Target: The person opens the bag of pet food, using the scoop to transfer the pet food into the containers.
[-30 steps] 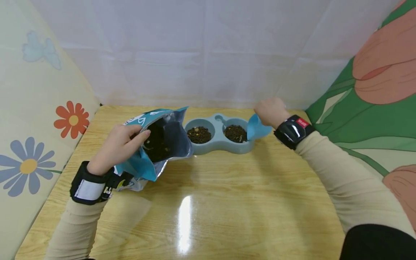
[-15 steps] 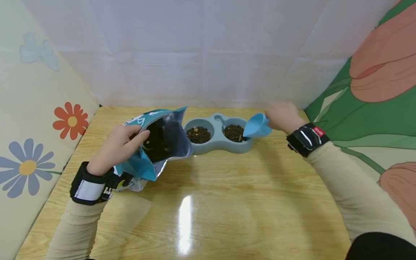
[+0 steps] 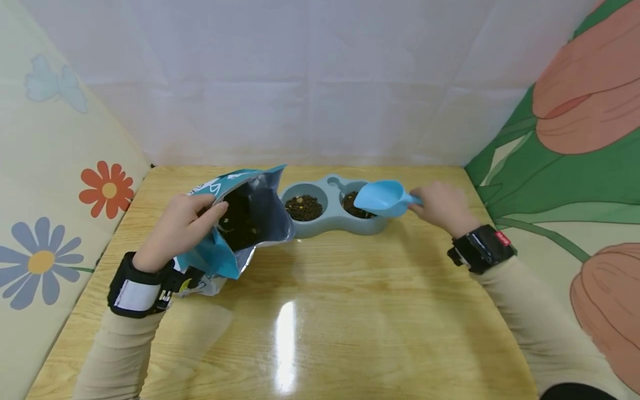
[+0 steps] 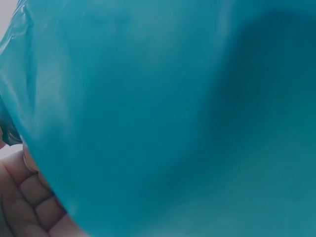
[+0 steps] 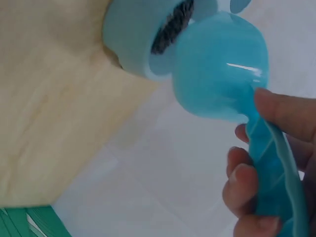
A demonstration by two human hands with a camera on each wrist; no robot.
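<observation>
My left hand (image 3: pixel 187 226) grips the near-left edge of an unsealed teal bag (image 3: pixel 215 250), its silver-lined mouth facing right with dark, soil-like contents inside. Teal film fills most of the left wrist view, with curled fingers (image 4: pixel 34 197) at its lower left. In my right hand (image 3: pixel 442 206) is the handle of a light blue scoop (image 3: pixel 384 198); thumb and fingers wrap it in the right wrist view. The scoop's bowl, with no contents showing, is level over the right cup of a grey-blue double bowl (image 3: pixel 336 222). Both cups hold dark brown granular stuff with pale bits.
The pale wooden table (image 3: pixel 340 311) extends in front of the bowl and bag. A white cloth backdrop (image 3: pixel 310 83) rises behind its far edge. Flower-printed panels stand at the left (image 3: pixel 45 166) and right (image 3: pixel 590 166).
My right hand has moved right and nearer to me, turning the scoop from tipped down at the right cup's edge to level. The left hand and bag stay nearly still.
</observation>
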